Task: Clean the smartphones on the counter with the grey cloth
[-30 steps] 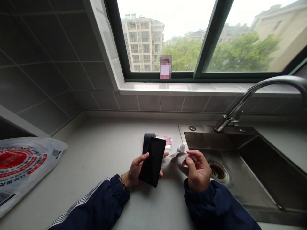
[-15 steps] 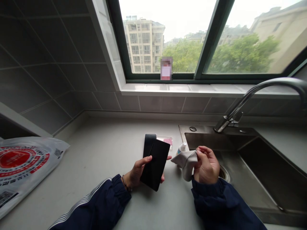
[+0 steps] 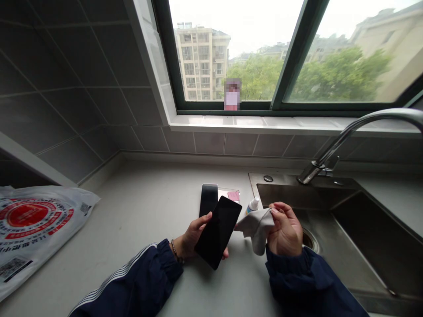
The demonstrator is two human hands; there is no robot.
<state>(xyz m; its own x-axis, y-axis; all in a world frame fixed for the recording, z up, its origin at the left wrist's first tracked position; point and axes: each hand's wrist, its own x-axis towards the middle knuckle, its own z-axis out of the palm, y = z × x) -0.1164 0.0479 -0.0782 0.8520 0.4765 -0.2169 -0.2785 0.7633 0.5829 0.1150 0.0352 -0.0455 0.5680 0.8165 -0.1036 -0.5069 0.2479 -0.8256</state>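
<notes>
One black phone [image 3: 218, 232], tipped further rightward than before, is gripped above the surface [image 3: 142, 207] by the left hand [image 3: 190, 240]; one grey cloth [image 3: 257, 226], now hung fuller, is pinched by the right hand [image 3: 287, 231], both thus held adjacent

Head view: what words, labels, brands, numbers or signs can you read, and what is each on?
Nothing reads clearly enough to quote.
Plastic bag: red and black lettering plus QR codes, too skewed and blurred.
Bottle: label too small, partly behind the cloth.
Pixelated patch by the window: unreadable.
Black phone: no text visible.
</notes>
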